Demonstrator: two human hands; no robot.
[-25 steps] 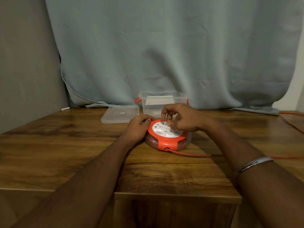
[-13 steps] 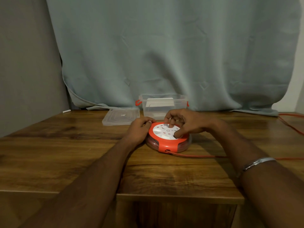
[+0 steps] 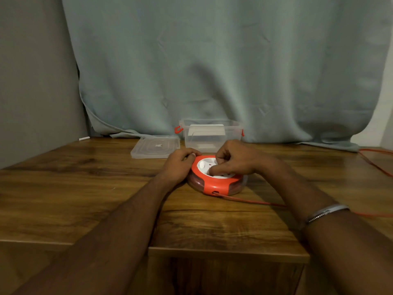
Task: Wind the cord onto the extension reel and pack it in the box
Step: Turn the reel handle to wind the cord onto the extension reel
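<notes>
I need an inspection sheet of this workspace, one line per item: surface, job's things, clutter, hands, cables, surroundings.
Surface: wooden table, brown grain.
Job's things: orange reel flat on the table; clear box open behind it; lid lying left of the box.
Clutter: small white stick at the far left edge.
Hands: left hand grips the reel's rim; right hand rests fingers on the reel's white face.
Cables: orange cord runs from the reel's front off to the right, not yet wound.
Surroundings: grey-blue curtain behind; grey wall on the left.
</notes>
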